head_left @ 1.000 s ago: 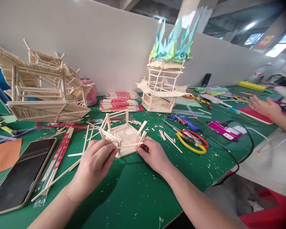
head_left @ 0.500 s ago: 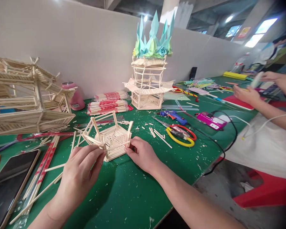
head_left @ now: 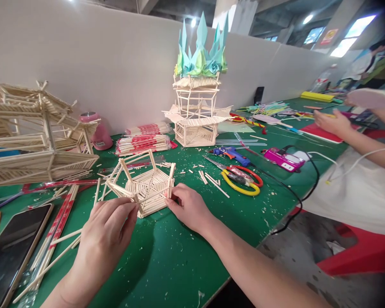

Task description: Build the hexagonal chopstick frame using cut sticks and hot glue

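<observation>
A small six-sided frame (head_left: pixel 147 188) built of thin wooden sticks sits on the green table, with a slatted floor and upright corner posts. Across its front side runs a wooden stick (head_left: pixel 152 196), level between two posts. My left hand (head_left: pixel 111 222) is closed in a pinch on the stick's left end, at the front left corner. At the other end, my right hand (head_left: pixel 186 207) pinches the stick against the right corner post; its curled fingertips are partly hidden behind the post.
Scissors (head_left: pixel 240 180), a blue glue gun (head_left: pixel 232 156) and a pink power strip (head_left: pixel 284 159) lie to the right. A stick tower (head_left: pixel 197 115) and bundled sticks (head_left: pixel 143 144) stand behind. Leftward are a phone (head_left: pixel 21 248) and a stick building (head_left: pixel 48 141). A co-worker's hand (head_left: pixel 333 124) is far right.
The view has swung right, shifting everything leftward. The stick, earlier jutting past the right post, now spans between the front posts. The co-worker's hands have lifted a pale flat object.
</observation>
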A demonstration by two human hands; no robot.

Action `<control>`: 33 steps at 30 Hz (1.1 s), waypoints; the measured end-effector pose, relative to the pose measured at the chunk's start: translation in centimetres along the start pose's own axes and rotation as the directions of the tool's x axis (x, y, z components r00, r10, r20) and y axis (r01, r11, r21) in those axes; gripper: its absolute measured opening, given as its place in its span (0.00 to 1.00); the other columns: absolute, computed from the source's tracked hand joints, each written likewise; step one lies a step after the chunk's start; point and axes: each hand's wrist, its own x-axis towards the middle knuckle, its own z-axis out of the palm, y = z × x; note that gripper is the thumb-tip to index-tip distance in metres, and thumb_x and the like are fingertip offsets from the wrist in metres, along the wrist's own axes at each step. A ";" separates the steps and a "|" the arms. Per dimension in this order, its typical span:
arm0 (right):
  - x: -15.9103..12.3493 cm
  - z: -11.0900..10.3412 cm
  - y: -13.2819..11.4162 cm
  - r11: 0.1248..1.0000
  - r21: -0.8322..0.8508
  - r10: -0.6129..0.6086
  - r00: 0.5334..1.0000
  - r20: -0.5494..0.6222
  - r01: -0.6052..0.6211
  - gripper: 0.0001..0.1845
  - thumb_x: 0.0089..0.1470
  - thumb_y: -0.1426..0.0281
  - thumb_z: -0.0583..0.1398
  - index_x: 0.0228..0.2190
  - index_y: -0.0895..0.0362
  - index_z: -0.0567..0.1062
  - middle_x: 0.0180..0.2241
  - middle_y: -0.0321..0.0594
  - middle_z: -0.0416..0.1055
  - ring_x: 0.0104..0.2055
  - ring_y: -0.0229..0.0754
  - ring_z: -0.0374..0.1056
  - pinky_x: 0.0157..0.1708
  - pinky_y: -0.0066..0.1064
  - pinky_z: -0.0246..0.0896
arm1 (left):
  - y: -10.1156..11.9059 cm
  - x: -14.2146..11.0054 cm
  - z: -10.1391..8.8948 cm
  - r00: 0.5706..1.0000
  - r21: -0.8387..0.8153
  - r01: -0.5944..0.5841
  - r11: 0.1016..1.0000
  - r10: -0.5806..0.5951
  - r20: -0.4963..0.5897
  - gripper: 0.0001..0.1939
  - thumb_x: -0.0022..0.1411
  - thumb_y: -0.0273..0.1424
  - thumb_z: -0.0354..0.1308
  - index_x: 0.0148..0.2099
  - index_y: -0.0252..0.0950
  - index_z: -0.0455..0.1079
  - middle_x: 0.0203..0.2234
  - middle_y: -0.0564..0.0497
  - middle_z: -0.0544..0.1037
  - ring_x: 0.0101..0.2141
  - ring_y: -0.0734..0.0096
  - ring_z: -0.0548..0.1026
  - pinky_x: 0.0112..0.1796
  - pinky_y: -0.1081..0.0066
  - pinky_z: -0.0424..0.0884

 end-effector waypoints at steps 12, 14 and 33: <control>0.0 0.0 0.0 1.000 0.004 0.001 1.000 0.009 -0.001 0.07 0.54 0.72 0.55 0.26 0.57 0.72 0.27 0.34 0.63 0.23 0.33 0.58 0.24 0.24 0.51 | 0.1 0.3 -0.2 1.000 0.038 -0.002 0.999 0.002 -0.013 0.02 0.58 0.25 0.54 0.32 0.36 0.65 0.27 0.48 0.75 0.27 0.66 0.74 0.29 0.67 0.67; 0.0 0.0 0.0 1.000 0.004 -0.002 1.000 0.008 0.002 0.07 0.53 0.72 0.55 0.25 0.57 0.72 0.26 0.33 0.62 0.23 0.33 0.58 0.24 0.24 0.51 | 0.2 0.3 -0.1 1.000 0.044 0.013 0.999 -0.012 -0.018 0.02 0.58 0.25 0.54 0.32 0.36 0.65 0.27 0.49 0.75 0.27 0.66 0.74 0.29 0.68 0.67; -0.1 0.0 0.0 1.000 -0.001 -0.010 1.000 0.005 0.010 0.07 0.53 0.71 0.56 0.26 0.57 0.73 0.27 0.34 0.62 0.23 0.33 0.58 0.24 0.24 0.52 | -0.1 0.2 -0.1 1.000 0.011 -0.003 1.000 0.004 -0.005 0.02 0.58 0.24 0.54 0.34 0.35 0.64 0.27 0.47 0.75 0.27 0.66 0.72 0.30 0.67 0.65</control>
